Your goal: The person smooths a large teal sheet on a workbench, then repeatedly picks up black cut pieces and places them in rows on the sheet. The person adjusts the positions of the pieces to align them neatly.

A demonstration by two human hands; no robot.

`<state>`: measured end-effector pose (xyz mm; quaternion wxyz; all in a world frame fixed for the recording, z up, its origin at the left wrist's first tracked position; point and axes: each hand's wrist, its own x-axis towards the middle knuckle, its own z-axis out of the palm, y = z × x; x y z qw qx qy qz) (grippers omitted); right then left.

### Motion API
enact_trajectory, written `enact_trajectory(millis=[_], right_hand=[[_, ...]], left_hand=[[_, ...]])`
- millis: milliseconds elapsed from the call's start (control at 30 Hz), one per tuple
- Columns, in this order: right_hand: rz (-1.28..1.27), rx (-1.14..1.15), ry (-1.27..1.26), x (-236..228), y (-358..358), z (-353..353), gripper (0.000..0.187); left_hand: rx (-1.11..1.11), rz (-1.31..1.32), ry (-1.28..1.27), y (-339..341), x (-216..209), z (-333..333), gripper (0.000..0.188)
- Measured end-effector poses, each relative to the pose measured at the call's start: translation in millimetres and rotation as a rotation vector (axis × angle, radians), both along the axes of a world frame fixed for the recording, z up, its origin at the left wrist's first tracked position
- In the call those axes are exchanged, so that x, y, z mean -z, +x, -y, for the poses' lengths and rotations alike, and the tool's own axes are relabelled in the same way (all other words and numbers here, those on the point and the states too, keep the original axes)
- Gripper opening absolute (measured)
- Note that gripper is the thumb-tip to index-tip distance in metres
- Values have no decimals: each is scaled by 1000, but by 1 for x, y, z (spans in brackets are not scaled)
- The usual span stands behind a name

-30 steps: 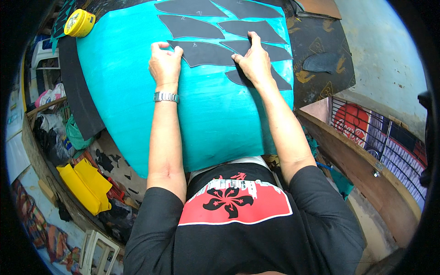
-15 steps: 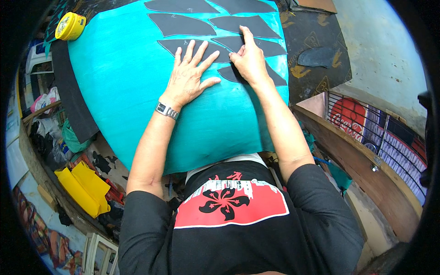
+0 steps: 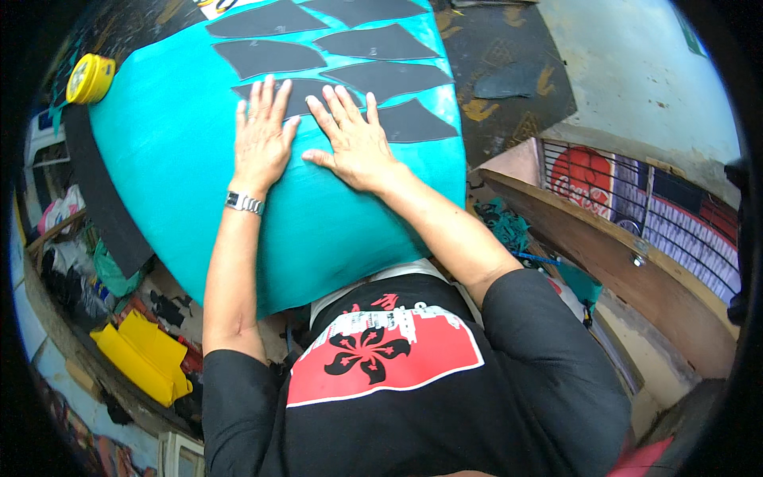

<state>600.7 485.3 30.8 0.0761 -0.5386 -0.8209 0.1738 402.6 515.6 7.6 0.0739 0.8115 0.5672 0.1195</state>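
A large teal sheet [image 3: 175,143] covers the work table. Several dark grey cut pieces with curved edges lie on its far part in two slanting columns. My left hand [image 3: 262,143], a metal watch on its wrist, rests open with fingers outstretched on the left end of the nearest left piece [image 3: 306,97]. Spread flat, my right hand [image 3: 350,143] lies beside it, its fingertips on that piece's right end. Just right of my right fingers is another dark piece [image 3: 417,123], and beyond it a similar piece [image 3: 389,78].
A yellow tub [image 3: 91,79] stands at the sheet's far left corner. A black strip [image 3: 103,191] hangs along the left edge. Dark patterned sheeting [image 3: 509,56] with a dark curved piece [image 3: 507,82] lies on the right. Folded yellow material [image 3: 143,358] is low at left; a wooden board [image 3: 604,254] runs along the right.
My right hand has left the right-hand pieces and moved left, opening from a pinch to lie flat beside my left hand. The view has shifted somewhat.
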Motion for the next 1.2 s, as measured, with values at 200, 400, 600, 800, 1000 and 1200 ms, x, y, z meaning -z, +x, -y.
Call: enact_trajectory(millis=[200, 400, 600, 800, 1000, 1200], right_hand=[[-454, 304, 2, -42, 98, 2, 81], [-146, 572, 220, -45, 222, -36, 74], [-26, 373, 269, -26, 254, -32, 75], [-329, 419, 160, -24, 269, -41, 74], [-549, 614, -61, -22, 281, -57, 67], [-167, 464, 178, -28, 261, -46, 73]], left_hand=[[-62, -123, 28, 9, 3, 0, 59], [-197, -231, -57, 20, -25, -7, 58], [204, 341, 138, 130, -58, -6, 41], [472, 292, -51, 260, -41, -18, 40], [430, 327, -58, 281, -18, -29, 36], [433, 328, -40, 277, -13, -29, 35]])
